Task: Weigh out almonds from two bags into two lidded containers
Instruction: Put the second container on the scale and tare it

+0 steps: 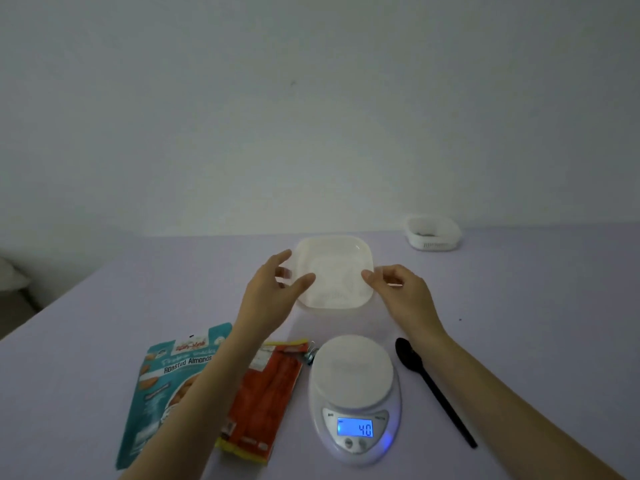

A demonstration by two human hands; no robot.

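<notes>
Two bags lie flat on the tabletop [69, 393] at left: teal almond bag [166, 393], then red bag [266, 386] just beside it, both partly under the left forearm. Can't tell if either is open. Binder clip [310, 355] sits at the red bag's top corner.

Risk 1: the forearm drags a bag if it pulls straight back.

Left hand [273, 285] grips the left edge of the white lidded container [334, 268], thumb in front and fingers curled behind. Container is beyond the scale, not on it. Can't tell if it's lifted or resting on the tabletop. Contents not visible.

Scale [353, 386] platform is bare, yet the display [355, 427] shows 40, with a mark to its left that may be a minus.

Risk 2, the main one: weighing from a non-zero reading. Every portion will be off unless it's tared with the container on.

Right hand [398, 285] pinches the container's right edge.

Risk 3: both hands hold it by the edges only. If the lid pops, the tub could drop.

Black spoon [429, 386] lies just right of the scale, near the right forearm, so it's easy to knock. White basket [433, 233] is far back right, well apart. Only one container seen, second not in view.
</notes>
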